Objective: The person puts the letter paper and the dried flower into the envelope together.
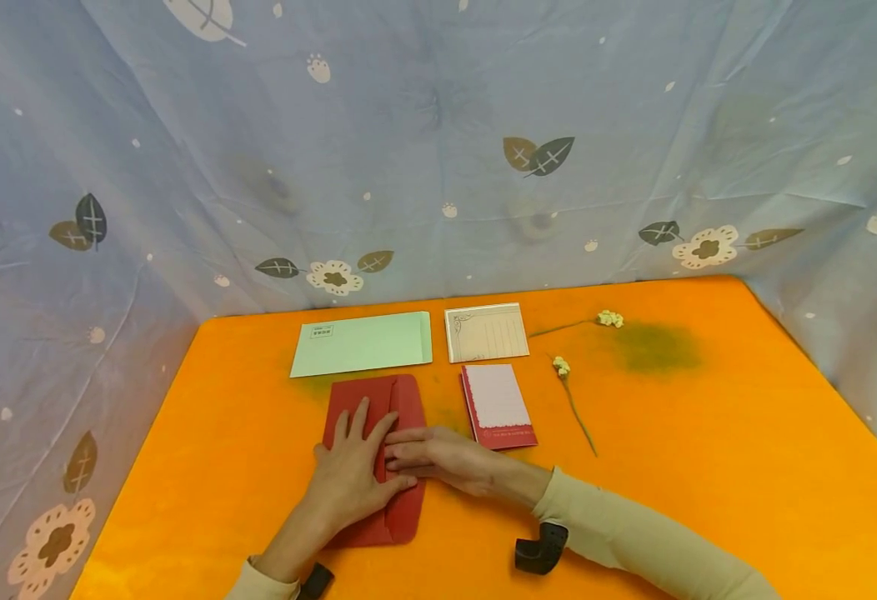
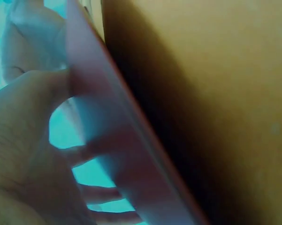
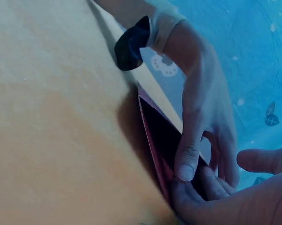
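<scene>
A red envelope (image 1: 344, 396) lies on the orange table, its flap (image 1: 408, 521) folded out to the right. My left hand (image 1: 348, 483) rests on it with the fingers spread; its thumb points right to the edge of the opening. From the right, my right hand (image 1: 446, 458) reaches over the flap, its straight fingers at the envelope's mouth. In the right wrist view the mouth gapes, and the right hand's fingers (image 3: 197, 194) reach into it beneath the left thumb, their tips partly hidden. The right thumb stands apart from the paper.
Behind the red envelope lies a pale green envelope (image 1: 363, 343). To its right are a cream card (image 1: 487, 335) and a red-and-white note card (image 1: 500, 400). Two dried flower stems, one (image 1: 577, 417) nearer and one (image 1: 566, 327) farther, lie beyond. Blue patterned cloth (image 1: 438, 167) hangs around the table.
</scene>
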`<state>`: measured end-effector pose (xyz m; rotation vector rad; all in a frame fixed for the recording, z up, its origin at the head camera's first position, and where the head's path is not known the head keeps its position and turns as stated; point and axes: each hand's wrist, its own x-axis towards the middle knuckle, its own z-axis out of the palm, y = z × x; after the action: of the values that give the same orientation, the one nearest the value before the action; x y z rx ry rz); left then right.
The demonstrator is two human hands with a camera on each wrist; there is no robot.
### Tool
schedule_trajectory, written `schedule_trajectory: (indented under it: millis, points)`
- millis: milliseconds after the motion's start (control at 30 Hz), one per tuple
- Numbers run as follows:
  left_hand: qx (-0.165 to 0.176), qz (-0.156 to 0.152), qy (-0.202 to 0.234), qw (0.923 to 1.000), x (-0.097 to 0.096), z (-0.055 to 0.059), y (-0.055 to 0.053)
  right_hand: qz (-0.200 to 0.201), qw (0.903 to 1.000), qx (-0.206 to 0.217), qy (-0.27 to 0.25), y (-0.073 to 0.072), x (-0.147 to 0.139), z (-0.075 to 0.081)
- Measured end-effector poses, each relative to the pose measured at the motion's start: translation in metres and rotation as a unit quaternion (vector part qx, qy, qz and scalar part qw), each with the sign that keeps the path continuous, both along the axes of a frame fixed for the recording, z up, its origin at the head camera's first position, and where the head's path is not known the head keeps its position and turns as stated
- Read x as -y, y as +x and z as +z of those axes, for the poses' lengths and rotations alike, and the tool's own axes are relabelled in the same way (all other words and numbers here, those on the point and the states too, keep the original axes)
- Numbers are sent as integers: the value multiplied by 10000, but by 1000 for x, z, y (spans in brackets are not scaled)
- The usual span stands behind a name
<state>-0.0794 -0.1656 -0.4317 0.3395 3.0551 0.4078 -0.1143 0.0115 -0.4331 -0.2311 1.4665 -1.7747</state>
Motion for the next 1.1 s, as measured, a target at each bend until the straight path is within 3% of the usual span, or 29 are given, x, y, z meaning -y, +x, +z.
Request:
schedule_trajectory:
  millis: [233,500,633,700,767,867,933,1100]
  points:
    - [-384,101,396,9984,-4,-1,-4,-77,9989,-438,125,-6,-5,7]
    - [-496,291,258,9980,-9,-4,-6,272,9956,-852,273,-6,-12,6]
    - [-491,393,233,9977,-11,-4,-7,491,9823,-1672,681,-9,-26,17]
    - [-470,457,222,9976,-12,-4,-7,535,9672,-2300,937,-14,-37,24]
    - [-470,510,225,9973,-13,-4,-8,492,9447,-3042,1120,-22,-49,28]
    - [-458,562,216,9971,-14,-4,-8,308,9053,-3988,1432,-37,-72,30]
    - [-447,577,219,9971,-15,-4,-8,169,8709,-4535,1886,-47,-87,28]
    - [-385,607,284,9970,-14,-4,-8,175,8045,-5000,3201,-66,-117,21]
